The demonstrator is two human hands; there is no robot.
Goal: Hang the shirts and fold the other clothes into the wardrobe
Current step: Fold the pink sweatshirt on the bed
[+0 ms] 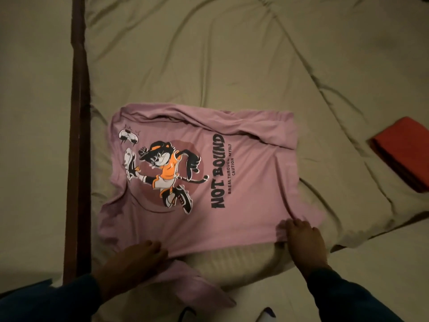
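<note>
We see a pink T-shirt [243,219] printed with a black-and-white cartoon cat in an orange kit, set on a dusky red disc, beside a black-and-white football and black lettering that reads NOT BOUND. Under it our bedsheet [209,54] is plain pale olive-beige, and the bed frame rail [77,135] is dark reddish brown. A folded orange-red cloth [404,152] lies on the sheet. Our sleeves [348,296] are dark blue
</note>
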